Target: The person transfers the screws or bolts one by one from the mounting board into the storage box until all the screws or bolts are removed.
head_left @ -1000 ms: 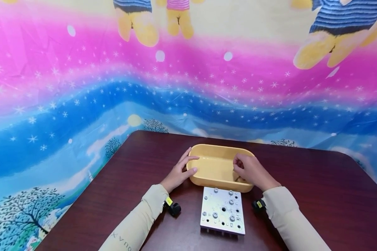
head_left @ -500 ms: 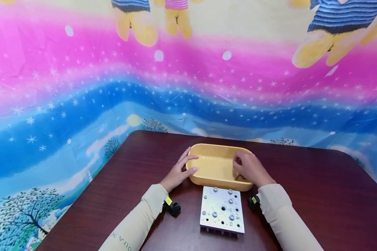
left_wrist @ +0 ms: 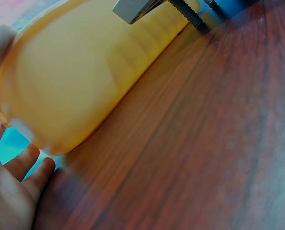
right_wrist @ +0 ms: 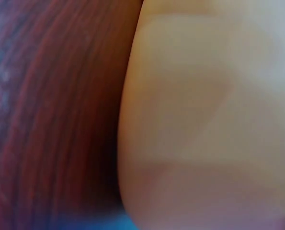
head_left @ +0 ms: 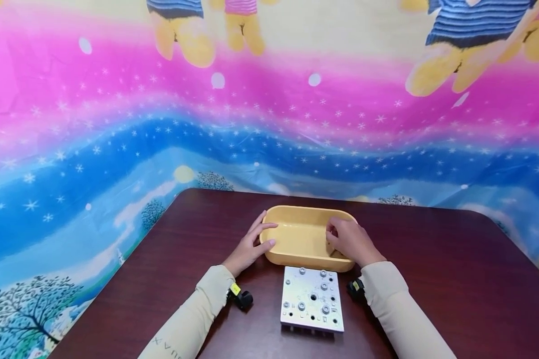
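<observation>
Both ends of a yellow, round-cornered oblong tray with a smooth, plastic-looking finish have a hand at them on the dark red-brown wood-grain table. We see the left hand gripping the tray's left end, thumb and forefinger at the rim. The right hand dips inside the right end with its fingers curled down; whether they pinch anything we cannot tell, as the knuckles cover the tips.

Just beyond the tray's near wall lies a silver, square metal plate dotted with holes and round screw heads. Our worry is crowding: if the left hand let the tray slide towards us, its wall could knock the plate. Anything small under those hidden right fingertips might also slip away unnoticed, for want of a clear line of sight.

From the head view we get the plate's top and the tray's inside. Only the left wrist view shows us clearly a black threaded screw shank jutting below the plate, and fingers outside the tray's end. The right wrist view gives us mostly blurred tray wall and table.
</observation>
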Tool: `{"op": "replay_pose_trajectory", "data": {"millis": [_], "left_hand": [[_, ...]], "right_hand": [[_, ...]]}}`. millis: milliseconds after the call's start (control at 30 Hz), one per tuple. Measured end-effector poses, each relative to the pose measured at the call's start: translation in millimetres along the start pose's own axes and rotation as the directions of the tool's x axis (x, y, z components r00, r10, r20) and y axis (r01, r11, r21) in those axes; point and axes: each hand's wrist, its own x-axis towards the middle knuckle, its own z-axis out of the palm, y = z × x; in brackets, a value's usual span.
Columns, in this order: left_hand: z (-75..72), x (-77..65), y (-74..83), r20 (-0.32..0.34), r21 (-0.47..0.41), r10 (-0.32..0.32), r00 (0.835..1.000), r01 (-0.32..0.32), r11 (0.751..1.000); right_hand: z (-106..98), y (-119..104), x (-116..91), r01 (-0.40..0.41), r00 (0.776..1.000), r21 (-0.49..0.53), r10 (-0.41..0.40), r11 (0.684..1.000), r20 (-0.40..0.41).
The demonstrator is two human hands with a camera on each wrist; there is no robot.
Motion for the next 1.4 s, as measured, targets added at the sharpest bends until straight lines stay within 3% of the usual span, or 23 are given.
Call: {"op": "replay_pose_trajectory", "data": {"millis": [267,567,1100,1133,1400], "left_hand": [[-0.4,-0.7,-0.2,0.001,0.002,-0.001,1.000,0.001,1.000],[2.2,9.4,-34.6,-0.044,0.005,0.016,0.999,-0.016,1.000],[3.0,8.5,-34.4,-0.056,0.001,0.027,0.998,-0.027,1.000],[2.8,7.2,-29.4,-0.049,-0.001,0.024,0.999,-0.024,1.000],[3.4,9.3,-36.1,-0.054,-0.001,0.027,0.998,-0.027,1.000]], "right_hand": [[2,-1,0,-0.013,1.000,-0.022,0.013,1.000,0.025],[2,-2,0,0.002,1.000,-0.047,-0.001,0.999,0.020],[2,-2,0,-0.007,1.000,-0.055,0.008,0.998,0.021],[2,-2,0,-0.006,1.000,-0.057,0.007,0.998,0.021],[1,-2,0,-0.016,1.000,-0.060,0.017,0.998,0.021]]}}
